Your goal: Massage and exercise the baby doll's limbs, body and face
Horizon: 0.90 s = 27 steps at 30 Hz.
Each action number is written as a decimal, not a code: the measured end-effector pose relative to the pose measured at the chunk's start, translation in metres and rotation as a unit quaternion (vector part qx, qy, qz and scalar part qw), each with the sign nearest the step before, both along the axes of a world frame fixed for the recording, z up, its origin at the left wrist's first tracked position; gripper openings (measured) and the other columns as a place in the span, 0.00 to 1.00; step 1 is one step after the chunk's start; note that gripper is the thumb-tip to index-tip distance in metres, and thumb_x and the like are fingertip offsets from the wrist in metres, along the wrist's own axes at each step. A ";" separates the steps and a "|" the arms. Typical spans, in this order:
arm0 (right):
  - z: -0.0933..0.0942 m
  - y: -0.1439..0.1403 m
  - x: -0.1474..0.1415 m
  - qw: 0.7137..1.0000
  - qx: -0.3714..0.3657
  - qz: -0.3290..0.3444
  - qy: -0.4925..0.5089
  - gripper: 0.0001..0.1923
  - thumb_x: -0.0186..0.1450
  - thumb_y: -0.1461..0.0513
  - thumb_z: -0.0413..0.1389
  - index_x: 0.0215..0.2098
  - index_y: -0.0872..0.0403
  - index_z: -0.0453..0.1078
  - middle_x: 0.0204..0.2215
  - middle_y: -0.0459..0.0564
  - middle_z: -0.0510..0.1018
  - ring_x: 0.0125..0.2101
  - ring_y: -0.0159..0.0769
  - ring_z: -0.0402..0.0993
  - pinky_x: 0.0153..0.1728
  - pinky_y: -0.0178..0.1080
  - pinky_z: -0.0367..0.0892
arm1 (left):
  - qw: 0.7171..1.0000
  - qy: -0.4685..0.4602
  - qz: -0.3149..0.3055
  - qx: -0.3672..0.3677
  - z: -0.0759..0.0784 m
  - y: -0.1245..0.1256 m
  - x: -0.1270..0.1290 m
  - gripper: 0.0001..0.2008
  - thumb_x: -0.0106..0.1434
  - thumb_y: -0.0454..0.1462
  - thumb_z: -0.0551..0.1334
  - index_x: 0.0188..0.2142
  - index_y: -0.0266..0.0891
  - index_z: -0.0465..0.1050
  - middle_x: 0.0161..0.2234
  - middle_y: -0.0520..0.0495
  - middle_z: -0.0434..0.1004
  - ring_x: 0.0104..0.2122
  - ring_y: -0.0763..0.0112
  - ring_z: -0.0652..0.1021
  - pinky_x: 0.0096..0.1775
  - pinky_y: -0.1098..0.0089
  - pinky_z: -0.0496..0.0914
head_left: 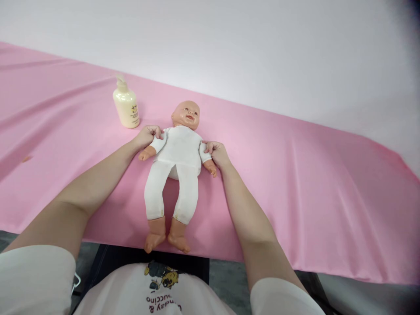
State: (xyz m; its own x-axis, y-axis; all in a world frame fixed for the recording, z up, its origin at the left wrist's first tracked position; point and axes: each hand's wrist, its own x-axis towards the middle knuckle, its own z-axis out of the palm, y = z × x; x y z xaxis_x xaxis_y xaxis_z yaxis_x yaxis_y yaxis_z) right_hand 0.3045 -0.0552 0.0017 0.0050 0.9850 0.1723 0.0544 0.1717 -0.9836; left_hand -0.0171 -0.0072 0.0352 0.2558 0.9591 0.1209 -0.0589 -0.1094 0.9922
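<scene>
The doll point(179, 168) lies face up on the pink-covered worktop point(295, 175), and each hand is pinched shut on a sleeve: the left hand point(148, 135) at one shoulder, the right hand point(217, 152) at the other. Even, gentle pulls on both sides would likely keep the white suit from bunching. The pump bottle point(126, 107) has a label too small to read; the shirt print is upside down and only partly legible.

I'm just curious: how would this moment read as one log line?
left hand: pinches doll sleeve | right hand: pinches other sleeve | doll: face-up on pink cloth | bottle: upright, untouched
</scene>
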 end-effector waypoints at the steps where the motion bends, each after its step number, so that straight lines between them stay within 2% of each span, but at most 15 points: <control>1: -0.001 0.000 0.000 1.000 0.001 0.000 -0.004 0.12 0.47 0.66 0.59 0.14 0.52 0.59 0.20 0.45 0.68 0.53 0.43 0.76 0.61 0.47 0.68 | 1.000 0.001 -0.004 0.005 0.000 0.000 0.000 0.14 0.43 0.30 0.73 0.16 0.39 0.66 0.22 0.48 0.75 0.41 0.61 0.79 0.50 0.61 0.72; 3: -0.001 -0.001 0.001 1.000 0.002 -0.001 0.004 0.11 0.47 0.65 0.61 0.17 0.52 0.61 0.23 0.45 0.72 0.53 0.42 0.75 0.61 0.48 0.69 | 1.000 -0.005 -0.013 0.016 -0.001 0.001 -0.001 0.13 0.44 0.31 0.74 0.18 0.38 0.69 0.25 0.47 0.77 0.41 0.61 0.80 0.52 0.59 0.72; 5: -0.001 0.000 0.001 1.000 -0.010 0.002 0.030 0.11 0.46 0.63 0.65 0.22 0.52 0.66 0.30 0.45 0.78 0.51 0.41 0.76 0.60 0.47 0.70 | 0.999 -0.022 -0.023 0.017 -0.002 0.002 -0.001 0.11 0.44 0.32 0.74 0.22 0.37 0.72 0.30 0.45 0.80 0.41 0.62 0.80 0.52 0.59 0.72; 7: 0.000 0.002 0.001 0.998 -0.031 0.005 0.058 0.16 0.46 0.60 0.68 0.31 0.51 0.71 0.40 0.47 0.81 0.49 0.39 0.77 0.57 0.46 0.73 | 0.999 -0.047 -0.023 0.007 -0.003 0.004 -0.001 0.13 0.44 0.34 0.75 0.28 0.37 0.75 0.35 0.45 0.82 0.41 0.62 0.81 0.50 0.59 0.73; 9: 0.001 0.005 0.002 0.996 -0.042 -0.003 0.084 0.23 0.46 0.55 0.71 0.38 0.49 0.71 0.45 0.48 0.82 0.48 0.40 0.78 0.55 0.45 0.74 | 0.997 -0.070 -0.014 0.006 -0.005 0.007 0.000 0.18 0.43 0.36 0.75 0.34 0.37 0.76 0.38 0.45 0.83 0.41 0.60 0.82 0.49 0.59 0.74; 12: 0.001 0.008 0.001 0.993 -0.027 -0.028 0.108 0.35 0.46 0.50 0.72 0.49 0.46 0.67 0.49 0.49 0.81 0.51 0.41 0.78 0.55 0.45 0.75 | 0.996 -0.088 0.004 0.015 -0.010 0.013 0.000 0.29 0.42 0.36 0.76 0.45 0.40 0.72 0.40 0.47 0.83 0.42 0.60 0.82 0.50 0.59 0.75; 14: -0.001 0.007 -0.001 0.994 -0.007 -0.043 0.103 0.42 0.49 0.48 0.72 0.57 0.43 0.61 0.52 0.49 0.79 0.51 0.40 0.78 0.56 0.46 0.75 | 0.996 -0.088 0.016 0.012 -0.014 0.016 0.000 0.34 0.44 0.36 0.75 0.50 0.42 0.67 0.39 0.49 0.82 0.41 0.62 0.82 0.50 0.59 0.74; 16: -0.002 0.004 -0.002 0.995 0.017 -0.059 0.073 0.46 0.53 0.46 0.70 0.63 0.42 0.54 0.53 0.49 0.79 0.49 0.38 0.78 0.56 0.46 0.75 | 0.997 -0.075 0.034 0.012 -0.017 0.017 -0.002 0.36 0.47 0.37 0.74 0.54 0.43 0.63 0.37 0.50 0.80 0.38 0.63 0.82 0.49 0.59 0.73; 18: -0.004 0.001 -0.003 0.996 0.043 -0.076 0.024 0.45 0.57 0.45 0.67 0.65 0.43 0.52 0.53 0.51 0.78 0.49 0.38 0.78 0.57 0.46 0.74 | 0.997 -0.037 0.056 0.023 -0.017 0.015 -0.003 0.37 0.50 0.38 0.74 0.57 0.44 0.61 0.36 0.51 0.78 0.36 0.64 0.80 0.47 0.60 0.72; 23: -0.006 0.000 -0.001 0.992 0.067 -0.091 -0.062 0.39 0.62 0.42 0.62 0.65 0.45 0.58 0.58 0.54 0.74 0.53 0.41 0.75 0.60 0.47 0.70 | 0.979 0.140 0.117 0.094 -0.009 0.007 -0.003 0.27 0.57 0.41 0.69 0.55 0.42 0.71 0.38 0.49 0.77 0.34 0.66 0.74 0.46 0.64 0.69; 25: -0.006 0.000 0.000 0.990 0.059 -0.096 -0.083 0.36 0.63 0.41 0.61 0.64 0.46 0.62 0.59 0.54 0.73 0.54 0.41 0.73 0.62 0.47 0.69 | 0.969 0.186 0.112 0.120 -0.007 0.005 -0.002 0.18 0.59 0.42 0.67 0.49 0.41 0.76 0.36 0.49 0.76 0.34 0.64 0.72 0.47 0.64 0.67; 27: -0.005 0.001 0.000 0.988 0.048 -0.107 -0.101 0.32 0.64 0.42 0.59 0.60 0.47 0.67 0.58 0.54 0.75 0.55 0.42 0.72 0.64 0.48 0.67 | 0.963 0.208 0.096 0.143 -0.006 0.007 -0.002 0.09 0.61 0.42 0.64 0.36 0.41 0.78 0.30 0.49 0.73 0.34 0.63 0.70 0.48 0.63 0.65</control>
